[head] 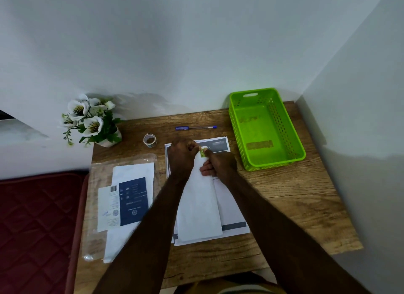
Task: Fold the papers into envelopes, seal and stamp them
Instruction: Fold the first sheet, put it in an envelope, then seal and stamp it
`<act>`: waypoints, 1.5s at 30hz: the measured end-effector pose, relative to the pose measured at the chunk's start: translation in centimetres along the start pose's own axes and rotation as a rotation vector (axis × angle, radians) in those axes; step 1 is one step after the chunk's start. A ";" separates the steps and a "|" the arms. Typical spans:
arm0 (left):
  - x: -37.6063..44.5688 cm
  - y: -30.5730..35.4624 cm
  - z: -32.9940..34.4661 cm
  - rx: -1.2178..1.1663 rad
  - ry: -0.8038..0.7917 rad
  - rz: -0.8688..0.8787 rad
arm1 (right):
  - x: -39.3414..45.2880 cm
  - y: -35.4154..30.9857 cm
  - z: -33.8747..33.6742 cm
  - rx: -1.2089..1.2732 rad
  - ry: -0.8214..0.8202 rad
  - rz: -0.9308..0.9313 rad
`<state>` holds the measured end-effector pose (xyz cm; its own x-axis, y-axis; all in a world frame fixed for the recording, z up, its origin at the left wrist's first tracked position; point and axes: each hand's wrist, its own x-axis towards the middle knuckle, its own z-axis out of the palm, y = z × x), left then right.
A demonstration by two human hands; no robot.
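Note:
A folded white envelope (pixel 200 206) lies lengthwise on a stack of printed papers (pixel 231 204) at the middle of the wooden table (pixel 295 197). At the envelope's far end, a small green stamp (pixel 203 152) sits between my two hands. My left hand (pixel 182 157) has its fingers curled at the stamp's left edge. My right hand (pixel 218 163) pinches the stamp from the right, its other fingers lying on the envelope. A roll of tape (pixel 150 140) stands further back on the left.
A green perforated basket (pixel 265 127) stands at the back right. A blue pen (pixel 195 128) lies near the wall. A flower pot (pixel 94 121) is at the back left corner. A clear packet with a blue card and white sheets (pixel 126 202) lies on the left. A maroon cushion (pixel 37 223) borders the table.

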<state>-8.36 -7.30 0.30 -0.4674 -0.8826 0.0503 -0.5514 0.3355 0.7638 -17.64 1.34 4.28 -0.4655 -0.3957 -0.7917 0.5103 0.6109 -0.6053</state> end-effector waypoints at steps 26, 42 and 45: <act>-1.1 -1.9 -4.1 0.264 0.109 -0.035 | -0.8 1.4 -0.6 -0.109 -0.016 -0.107; 0.3 -0.6 -5.4 0.369 -0.181 -0.111 | -0.3 2.2 -0.6 -0.086 0.024 -0.171; 0.9 -0.3 -5.7 0.370 -0.228 -0.124 | -0.3 2.3 -0.6 -0.067 0.023 -0.177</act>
<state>-4.65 -10.13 3.78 -0.4995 -0.8423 -0.2025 -0.8035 0.3632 0.4716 -16.77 3.26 3.20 -0.5606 -0.4853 -0.6709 0.3700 0.5780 -0.7273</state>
